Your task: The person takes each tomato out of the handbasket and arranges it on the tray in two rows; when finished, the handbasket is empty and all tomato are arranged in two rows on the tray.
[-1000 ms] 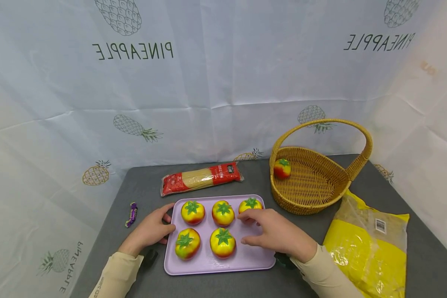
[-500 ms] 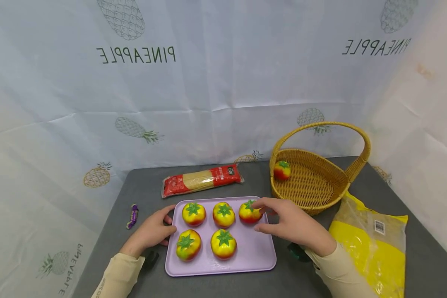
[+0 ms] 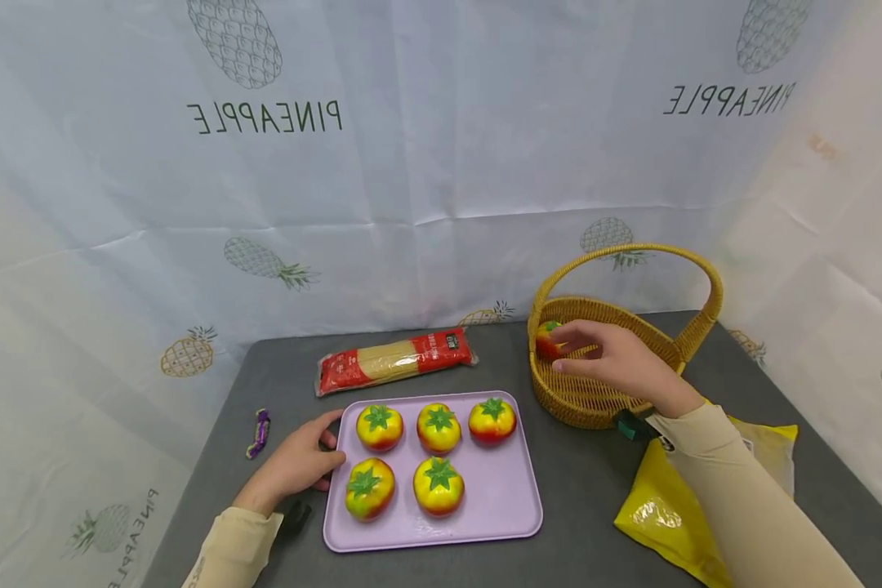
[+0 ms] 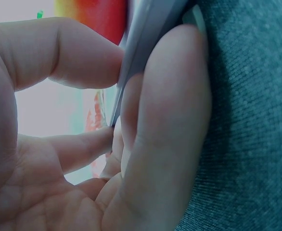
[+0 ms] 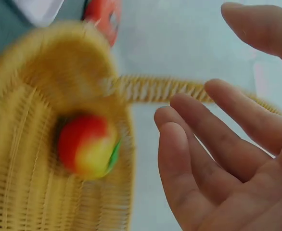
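A lilac tray holds several tomato-like fruits, yellow and red with green star-shaped leaf tops. My left hand pinches the tray's left rim; in the left wrist view the thumb presses the rim from one side and fingers lie on the other. Over the wicker basket my right hand hovers with fingers spread, holding nothing. One fruit lies inside the basket against its wall, partly hidden by the right hand in the head view.
Behind the tray lies a red noodle packet. A purple wrapped candy is at left. The yellow plastic bag at right is partly covered by the right forearm. The basket's tall handle arches above it.
My right hand has moved from the tray's right side, past the back right fruit, up and right to over the basket. The left hand has stayed at the tray's rim.
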`<state>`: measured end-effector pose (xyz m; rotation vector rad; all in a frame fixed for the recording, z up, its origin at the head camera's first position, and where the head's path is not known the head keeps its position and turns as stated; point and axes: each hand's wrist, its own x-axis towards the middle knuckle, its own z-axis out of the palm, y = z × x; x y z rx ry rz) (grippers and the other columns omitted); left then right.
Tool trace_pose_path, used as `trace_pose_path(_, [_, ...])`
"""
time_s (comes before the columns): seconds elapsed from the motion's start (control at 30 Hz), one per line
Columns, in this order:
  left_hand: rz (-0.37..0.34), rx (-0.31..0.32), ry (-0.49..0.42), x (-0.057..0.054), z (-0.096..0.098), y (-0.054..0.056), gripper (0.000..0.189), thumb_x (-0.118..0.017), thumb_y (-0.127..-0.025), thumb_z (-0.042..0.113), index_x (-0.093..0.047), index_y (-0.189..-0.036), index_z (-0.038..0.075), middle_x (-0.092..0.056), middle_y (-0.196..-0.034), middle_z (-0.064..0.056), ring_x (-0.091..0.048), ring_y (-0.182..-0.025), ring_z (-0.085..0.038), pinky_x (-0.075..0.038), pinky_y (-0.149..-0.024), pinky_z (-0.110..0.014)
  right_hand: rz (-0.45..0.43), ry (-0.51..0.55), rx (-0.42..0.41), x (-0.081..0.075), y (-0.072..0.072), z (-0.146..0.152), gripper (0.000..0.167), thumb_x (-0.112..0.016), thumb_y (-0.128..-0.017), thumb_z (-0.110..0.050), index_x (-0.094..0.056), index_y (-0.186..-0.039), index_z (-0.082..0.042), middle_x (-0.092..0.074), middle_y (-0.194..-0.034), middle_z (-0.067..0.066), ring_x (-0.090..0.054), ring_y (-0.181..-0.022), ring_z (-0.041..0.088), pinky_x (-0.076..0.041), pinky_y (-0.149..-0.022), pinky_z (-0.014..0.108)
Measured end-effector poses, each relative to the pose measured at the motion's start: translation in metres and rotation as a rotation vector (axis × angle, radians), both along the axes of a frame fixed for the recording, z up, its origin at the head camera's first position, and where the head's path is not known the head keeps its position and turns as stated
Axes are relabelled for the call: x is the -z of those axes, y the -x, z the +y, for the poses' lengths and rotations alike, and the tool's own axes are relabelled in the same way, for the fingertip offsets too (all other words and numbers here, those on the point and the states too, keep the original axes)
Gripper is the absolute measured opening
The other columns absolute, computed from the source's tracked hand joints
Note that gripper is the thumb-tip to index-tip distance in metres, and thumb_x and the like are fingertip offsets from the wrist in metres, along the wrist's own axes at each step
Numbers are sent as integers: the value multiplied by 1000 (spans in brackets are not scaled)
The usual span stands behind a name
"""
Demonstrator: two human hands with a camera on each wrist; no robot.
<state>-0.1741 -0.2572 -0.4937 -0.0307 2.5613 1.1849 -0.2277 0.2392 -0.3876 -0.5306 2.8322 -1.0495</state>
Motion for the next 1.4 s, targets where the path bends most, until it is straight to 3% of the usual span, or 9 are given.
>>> trace_pose_path(0.27, [17,-7,-32,1,-1,-3,79,-77,-90,7,-45,-162,8,-57,-105,-12,-62,-70,-23,-65,-56,-37,-83,-21,37,15,38,18,65,-78,-97,-46,-62,-149,-11,-65,-150,13,-64,-135,36,-56,-112,59])
trace_pose_path(0.53, [19,-17,-42,2,1,-2,79,-77,-89,6,-46,-161,7,-57,-105,-12,-63,-68,-22,-65,-55,-38,-109,-42,62,26,63,22,67,-79,-97,-43,-60,-151,-8,-62,-152,18,-62,-138,41,-54,-113,61])
trace_pose_path(1.13, [-7,-37,-39,1,2,-3,80,-76,-87,6,-47,-161,9,-57,-104,-12,-64,-66,-23,-65,-55,-38,-153,-89,52,48,90,25,77,-80,-95,-44,-55,-154,-2,-54,-157,27,-53,-143,47,-48,-118,65])
trace_pose_path(1.4, [-8,-39,-27,-1,3,-3,79,-77,-87,6,-47,-161,8,-57,-104,-12,-63,-65,-23,-64,-55,-38,-163,-97,43,51,95,23,75,-80,-96,-42,-55,-154,-1,-54,-158,27,-55,-142,47,-48,-118,65])
